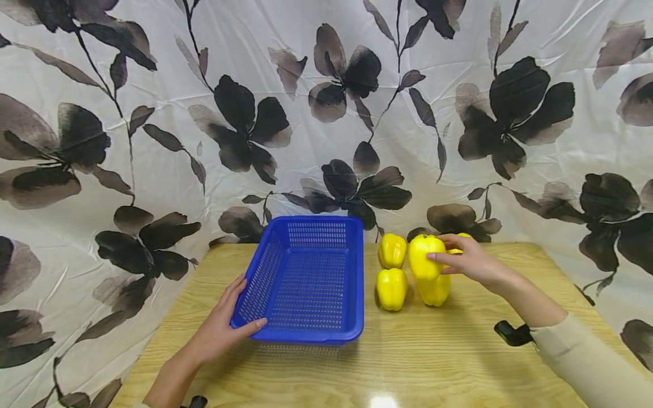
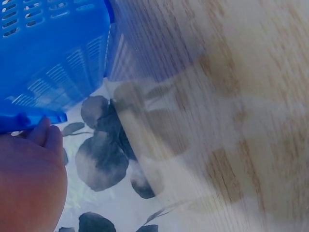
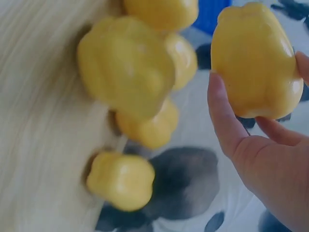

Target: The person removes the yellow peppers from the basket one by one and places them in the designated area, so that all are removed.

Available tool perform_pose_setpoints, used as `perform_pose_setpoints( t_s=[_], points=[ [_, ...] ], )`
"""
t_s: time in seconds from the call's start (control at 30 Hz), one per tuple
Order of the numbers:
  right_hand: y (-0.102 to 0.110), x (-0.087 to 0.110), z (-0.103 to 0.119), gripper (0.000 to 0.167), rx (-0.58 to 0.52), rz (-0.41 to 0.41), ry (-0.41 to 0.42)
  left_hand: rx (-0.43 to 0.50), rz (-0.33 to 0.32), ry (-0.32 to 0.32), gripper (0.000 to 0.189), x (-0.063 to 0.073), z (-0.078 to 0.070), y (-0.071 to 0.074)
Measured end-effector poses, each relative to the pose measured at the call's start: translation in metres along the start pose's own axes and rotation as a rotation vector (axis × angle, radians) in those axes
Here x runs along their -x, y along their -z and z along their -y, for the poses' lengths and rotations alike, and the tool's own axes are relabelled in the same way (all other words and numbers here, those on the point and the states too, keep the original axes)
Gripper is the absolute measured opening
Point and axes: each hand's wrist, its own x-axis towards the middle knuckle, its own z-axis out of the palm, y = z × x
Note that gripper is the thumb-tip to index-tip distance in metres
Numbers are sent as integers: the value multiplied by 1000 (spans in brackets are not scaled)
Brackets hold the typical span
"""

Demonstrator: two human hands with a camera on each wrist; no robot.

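A blue plastic basket (image 1: 306, 335) with slotted walls stands on the table, left of the middle. My left hand (image 1: 216, 328) grips its near left corner, thumb over the rim and fingers along the outside; the left wrist view shows fingertips under the rim. In my right hand (image 1: 471, 263) a yellow bell pepper (image 3: 256, 63) is held between thumb and fingers, raised above the other peppers. Below it sits another yellow pepper (image 1: 435, 292), partly covered. Two more, a back pepper (image 1: 392, 251) and a front pepper (image 1: 391, 289), lie just right of the basket.
Behind the right hand another yellow pepper (image 1: 463, 234) shows in part. The wood-grain table (image 1: 433, 362) ends at a white cloth (image 1: 306, 153) with dark flowers, hanging behind it. Dark wrist devices, such as the right one (image 1: 512, 333), stick out beside the sleeves.
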Motion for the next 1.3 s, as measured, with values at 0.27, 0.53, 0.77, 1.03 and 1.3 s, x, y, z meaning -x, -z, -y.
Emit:
perform_pose_setpoints(
  t_s=[0.27, 0.53, 0.77, 1.03, 1.3],
  points=[
    [30, 13, -19, 80, 44, -18, -23, 7, -5, -8, 101, 0, -2, 0],
    [49, 21, -40, 77, 68, -16, -38, 14, -3, -13, 101, 0, 0, 0],
    [59, 25, -66, 68, 43, -4, -25, 14, -12, -23, 100, 0, 0, -1],
    [65, 28, -91, 74, 62, -12, -96, 8, -19, -29, 100, 0, 0, -1],
    [62, 30, -115, 76, 27, 98, -147, 10, -26, -42, 99, -1, 1, -2]
  ],
)
